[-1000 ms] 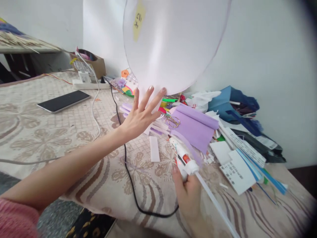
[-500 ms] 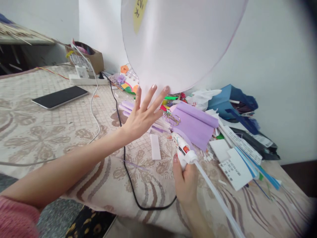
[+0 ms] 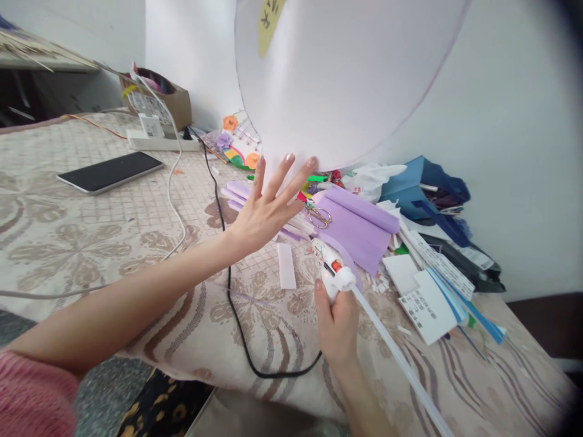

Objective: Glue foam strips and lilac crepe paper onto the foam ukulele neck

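A large round white panel [image 3: 346, 79] with a thin purple edge and a yellow lettered label [image 3: 270, 27] stands up in front of me. My left hand [image 3: 268, 209] grips its narrow lower end, fingers spread over the near face; the very bottom is hidden behind the hand. Lower right, my right hand [image 3: 337, 321] is wrapped around the grip of a white hot glue gun [image 3: 328, 262]. From the gun's back a long translucent glue stick [image 3: 398, 358] runs toward me. The nozzle points up and left, apart from the panel. A small white strip [image 3: 286, 267] lies between the hands.
Purple paper [image 3: 357, 227] and gold-handled scissors [image 3: 320, 216] lie beyond the gun. White card pieces [image 3: 428, 306] and a blue bag [image 3: 410, 188] are at right. A black cord [image 3: 237, 321] loops across the tablecloth. The phone [image 3: 112, 172] and power strip [image 3: 161, 142] are left.
The panel has shifted a little right and tilted slightly, with my left hand still on it. My right hand and the glue gun have moved slightly left and up in view.
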Demonstrator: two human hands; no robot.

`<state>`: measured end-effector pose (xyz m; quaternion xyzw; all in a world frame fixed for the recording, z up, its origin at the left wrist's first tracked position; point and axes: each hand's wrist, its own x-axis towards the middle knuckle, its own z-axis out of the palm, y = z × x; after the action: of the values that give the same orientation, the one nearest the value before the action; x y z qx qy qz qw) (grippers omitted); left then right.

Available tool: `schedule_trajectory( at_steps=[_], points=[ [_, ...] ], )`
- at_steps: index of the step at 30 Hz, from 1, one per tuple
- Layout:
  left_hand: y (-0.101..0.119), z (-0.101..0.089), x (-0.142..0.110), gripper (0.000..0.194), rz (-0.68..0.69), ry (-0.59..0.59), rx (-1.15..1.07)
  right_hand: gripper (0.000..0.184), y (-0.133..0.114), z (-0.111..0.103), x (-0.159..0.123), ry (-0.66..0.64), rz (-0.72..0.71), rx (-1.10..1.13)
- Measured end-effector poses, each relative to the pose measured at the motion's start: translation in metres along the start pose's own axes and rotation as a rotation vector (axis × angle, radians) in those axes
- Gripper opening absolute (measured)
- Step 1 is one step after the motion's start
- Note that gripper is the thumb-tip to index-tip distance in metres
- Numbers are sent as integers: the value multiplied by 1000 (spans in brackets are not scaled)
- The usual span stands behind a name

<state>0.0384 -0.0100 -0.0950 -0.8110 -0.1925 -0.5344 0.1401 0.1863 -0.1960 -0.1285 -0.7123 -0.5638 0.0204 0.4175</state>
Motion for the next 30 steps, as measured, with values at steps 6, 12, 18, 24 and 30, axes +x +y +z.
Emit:
schedule_trajectory(
  at_steps=[6, 12, 18, 24, 30],
  points=[
    [2, -1, -1, 24, 20, -92, 199, 34, -8, 3, 4, 5, -48, -5],
    [2, -1, -1, 23, 56, -58, 249, 37, -9, 11, 3, -4, -50, -9],
    [4, 1, -1, 24, 55, -51, 266, 31, -15, 16, 7, -51, -68, -5],
    [6, 0, -1, 21, 60, -76, 279, 34, -18, 23, 12, -62, -128, -34],
    [7, -2, -1, 22, 42, -79, 239, 37, -23, 29, 15, -78, -140, -24]
  ],
)
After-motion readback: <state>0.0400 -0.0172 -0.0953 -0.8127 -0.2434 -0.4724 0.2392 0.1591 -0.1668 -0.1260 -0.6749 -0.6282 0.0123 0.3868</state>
